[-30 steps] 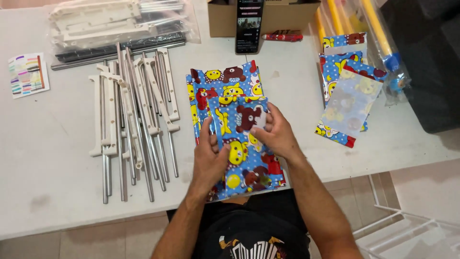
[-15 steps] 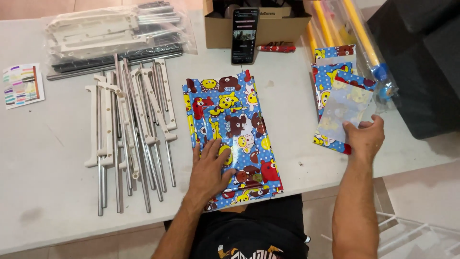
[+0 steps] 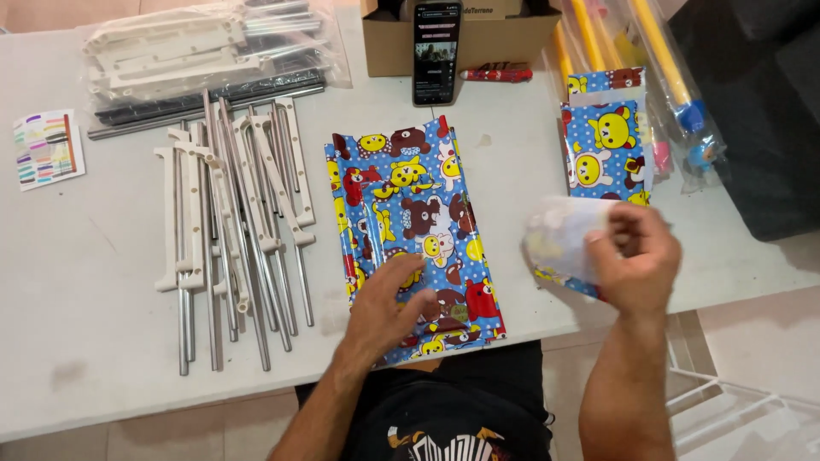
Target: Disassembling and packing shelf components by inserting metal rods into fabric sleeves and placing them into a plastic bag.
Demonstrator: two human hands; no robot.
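A folded blue fabric sheet with cartoon bears and chicks [image 3: 410, 222] lies flat on the white table [image 3: 85, 282] in front of me. My left hand [image 3: 389, 312] presses down on its near end, fingers spread. My right hand [image 3: 634, 256] grips a folded piece of the same fabric, pale underside up [image 3: 559, 239], lifted at the table's right edge. More of that printed fabric [image 3: 605, 149] lies just beyond it.
White plastic brackets and metal rods [image 3: 231, 222] lie in a loose row at left. A bagged set of parts [image 3: 205, 47] and a colour card [image 3: 47, 147] are further left. A phone [image 3: 436, 51] leans on a cardboard box [image 3: 512, 38]; yellow poles [image 3: 658, 60] at right.
My right hand left the flat sheet, went to the pile at the right edge and picked up a folded piece. My left hand stayed pressing on the sheet.
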